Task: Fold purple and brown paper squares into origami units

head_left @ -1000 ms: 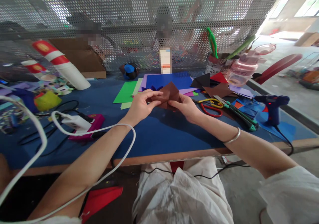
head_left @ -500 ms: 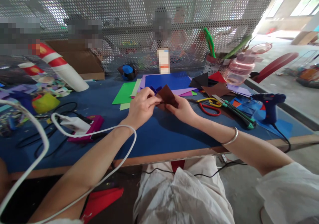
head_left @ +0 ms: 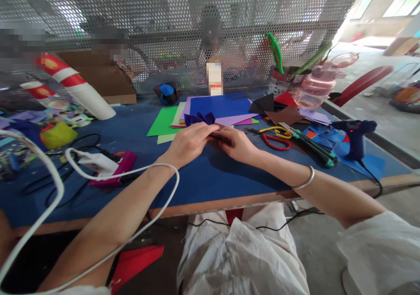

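Above the middle of the table, my left hand and my right hand meet with their fingertips closed on a small folded brown craft sheet. My fingers cover most of it. Just beyond my left fingers is a dark purple-blue pleated piece; whether that hand touches it I cannot tell. Behind both hands lies a stack of coloured sheets, with a blue sheet on top and a green sheet at the left.
To the right lie red-and-yellow-handled scissors, a green cutter knife, brown offcuts and a blue glue gun. A pink bottle stands behind. Left are a magenta power strip and a white cable crossing my left forearm.
The brown sheet, raised as a point between my hands before, is now folded down and mostly covered. My left fingers have moved over it, and the purple-blue pleated piece shows more.
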Tool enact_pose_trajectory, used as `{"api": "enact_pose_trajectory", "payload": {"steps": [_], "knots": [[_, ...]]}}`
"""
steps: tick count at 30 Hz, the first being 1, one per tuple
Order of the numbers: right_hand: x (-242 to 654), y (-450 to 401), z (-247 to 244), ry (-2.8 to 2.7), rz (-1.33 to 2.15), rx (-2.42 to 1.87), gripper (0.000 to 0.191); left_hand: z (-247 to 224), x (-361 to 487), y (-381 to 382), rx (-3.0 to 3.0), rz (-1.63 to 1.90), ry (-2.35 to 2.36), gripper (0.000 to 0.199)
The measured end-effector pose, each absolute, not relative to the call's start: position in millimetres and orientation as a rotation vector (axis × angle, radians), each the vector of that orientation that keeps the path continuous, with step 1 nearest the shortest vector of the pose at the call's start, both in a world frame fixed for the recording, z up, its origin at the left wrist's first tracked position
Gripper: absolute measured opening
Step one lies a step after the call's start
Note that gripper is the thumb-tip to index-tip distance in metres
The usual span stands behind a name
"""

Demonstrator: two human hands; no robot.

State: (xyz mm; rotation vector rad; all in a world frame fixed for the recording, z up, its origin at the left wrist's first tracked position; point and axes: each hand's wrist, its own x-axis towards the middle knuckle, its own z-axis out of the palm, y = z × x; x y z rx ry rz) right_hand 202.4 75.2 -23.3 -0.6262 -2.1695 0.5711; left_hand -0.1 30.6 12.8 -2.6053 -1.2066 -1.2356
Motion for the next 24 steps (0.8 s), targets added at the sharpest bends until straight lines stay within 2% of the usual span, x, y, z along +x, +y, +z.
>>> {"api": "enact_pose_trajectory", "payload": {"steps": [3, 7, 10, 14, 18, 22, 24], "knots": [[200.5, 75.7, -20.5, -2.015, 0.787, -0.641, 0.035, 11.8, 1.1, 31.8, -2.47, -1.456, -1.414, 0.011], [197.4, 73.3, -16.9, -1.847, 1.09, -0.643, 0.058, 6.8, 6.5, 35.1, -2.302, -1.845, -1.689, 0.015], [194.8, 69.6, -16.7, -1.872, 1.15, -0.619, 0.046, 1.9, 13.5, 36.3, -2.283, -2.089, -1.837, 0.024], [194.8, 68.7, -18.3, -1.874, 0.956, -0.711, 0.031, -0.5, 21.9, 33.2, -2.346, -2.283, -1.995, 0.039], [199.2, 68.6, -15.8, -1.877, 0.835, -0.788, 0.021, 2.0, 25.1, 29.0, -2.444, -2.269, -2.099, 0.038], [202.1, 65.2, -10.4, -1.874, 0.732, -0.848, 0.017, 3.8, 24.6, 27.1, -2.629, -2.031, -2.196, 0.032], [201.9, 63.9, -8.7, -1.877, 0.701, -0.861, 0.017, 3.0, 24.1, 26.9, -2.669, -1.927, -2.204, 0.035]]}}
